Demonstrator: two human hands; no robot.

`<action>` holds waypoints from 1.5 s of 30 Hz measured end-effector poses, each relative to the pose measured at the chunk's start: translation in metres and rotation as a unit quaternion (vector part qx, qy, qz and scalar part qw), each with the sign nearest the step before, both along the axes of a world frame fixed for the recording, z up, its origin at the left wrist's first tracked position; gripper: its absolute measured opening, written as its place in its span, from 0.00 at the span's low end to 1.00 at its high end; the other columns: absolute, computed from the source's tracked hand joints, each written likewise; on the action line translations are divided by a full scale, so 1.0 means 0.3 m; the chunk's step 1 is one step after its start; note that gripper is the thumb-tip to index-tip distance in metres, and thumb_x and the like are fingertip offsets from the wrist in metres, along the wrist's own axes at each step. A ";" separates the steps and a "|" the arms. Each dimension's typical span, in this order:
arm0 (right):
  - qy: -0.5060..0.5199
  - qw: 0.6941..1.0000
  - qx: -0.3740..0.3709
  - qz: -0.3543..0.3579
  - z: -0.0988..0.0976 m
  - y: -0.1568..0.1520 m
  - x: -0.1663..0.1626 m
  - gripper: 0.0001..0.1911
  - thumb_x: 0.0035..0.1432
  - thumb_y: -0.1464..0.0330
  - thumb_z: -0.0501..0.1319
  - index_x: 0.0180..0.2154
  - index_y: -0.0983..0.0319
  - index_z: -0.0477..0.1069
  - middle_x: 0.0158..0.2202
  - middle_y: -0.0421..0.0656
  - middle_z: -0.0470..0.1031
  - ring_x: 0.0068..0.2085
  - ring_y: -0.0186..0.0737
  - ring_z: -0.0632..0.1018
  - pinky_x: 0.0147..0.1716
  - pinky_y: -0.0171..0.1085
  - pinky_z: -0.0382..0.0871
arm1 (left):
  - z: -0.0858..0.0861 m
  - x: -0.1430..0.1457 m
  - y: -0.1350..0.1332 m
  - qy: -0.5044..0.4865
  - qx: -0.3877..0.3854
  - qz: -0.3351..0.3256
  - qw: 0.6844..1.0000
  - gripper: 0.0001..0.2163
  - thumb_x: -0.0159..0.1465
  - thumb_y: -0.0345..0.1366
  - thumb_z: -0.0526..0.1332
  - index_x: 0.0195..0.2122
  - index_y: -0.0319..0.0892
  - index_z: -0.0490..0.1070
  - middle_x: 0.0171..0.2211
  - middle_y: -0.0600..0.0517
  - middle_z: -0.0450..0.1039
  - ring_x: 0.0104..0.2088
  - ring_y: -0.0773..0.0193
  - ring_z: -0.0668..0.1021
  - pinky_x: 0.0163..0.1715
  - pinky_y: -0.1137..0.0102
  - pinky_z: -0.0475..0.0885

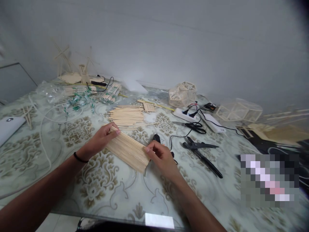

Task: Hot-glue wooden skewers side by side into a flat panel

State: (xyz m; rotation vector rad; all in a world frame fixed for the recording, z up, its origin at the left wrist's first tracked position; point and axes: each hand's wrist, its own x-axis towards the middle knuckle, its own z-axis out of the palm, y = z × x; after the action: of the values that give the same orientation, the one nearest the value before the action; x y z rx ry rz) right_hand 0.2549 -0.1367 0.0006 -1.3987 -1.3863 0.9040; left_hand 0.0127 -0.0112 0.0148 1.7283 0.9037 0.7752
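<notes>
A flat panel of thin wooden sticks [129, 149], laid side by side, is tilted between my two hands. My left hand [107, 137] pinches its upper left end, thumb on top. At the right end, my right hand [161, 158] grips the edge between thumb and curled fingers. Just behind the panel lies a pile of loose wooden sticks [126, 115]. A black tool [156, 138] with a cord is partly hidden behind my right hand.
Black-handled pliers [202, 156] and black scissors [193, 126] lie to the right. A white power strip [184, 114] with plugs stands behind them. Stick-built frames [182, 93] sit at the back. Clear plastic wrappers [80, 100] and a white cable [44, 138] are on the left.
</notes>
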 end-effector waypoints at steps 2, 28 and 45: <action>-0.006 1.000 0.003 0.007 0.000 0.000 0.000 0.20 0.65 0.53 0.62 0.27 0.58 0.66 0.23 0.35 0.60 0.25 0.35 0.62 0.26 0.36 0.56 | -0.003 0.000 -0.001 0.005 0.007 -0.001 1.000 0.18 0.65 0.53 0.62 0.33 0.43 0.69 0.29 0.56 0.66 0.28 0.66 0.67 0.27 0.71 0.60; 0.021 0.999 -0.008 -0.026 -0.008 0.009 0.013 0.20 0.63 0.52 0.63 0.27 0.59 0.66 0.24 0.36 0.61 0.26 0.35 0.61 0.26 0.37 0.53 | -0.002 0.007 0.010 0.046 -0.008 -0.018 0.999 0.18 0.66 0.54 0.59 0.37 0.42 0.69 0.29 0.57 0.63 0.30 0.67 0.65 0.29 0.71 0.58; -0.003 1.000 -0.018 -0.015 -0.009 0.012 0.005 0.19 0.62 0.52 0.63 0.28 0.59 0.68 0.24 0.36 0.62 0.26 0.35 0.63 0.26 0.36 0.55 | -0.001 0.006 0.010 0.051 0.002 -0.017 0.999 0.16 0.65 0.52 0.59 0.35 0.43 0.68 0.28 0.57 0.64 0.29 0.66 0.66 0.28 0.71 0.59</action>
State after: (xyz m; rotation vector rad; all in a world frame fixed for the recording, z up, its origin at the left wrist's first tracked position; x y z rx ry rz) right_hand 0.2564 -0.1330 -0.0023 -1.4470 -1.3563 0.9106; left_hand 0.0147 -0.0082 0.0144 1.7953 0.9386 0.6716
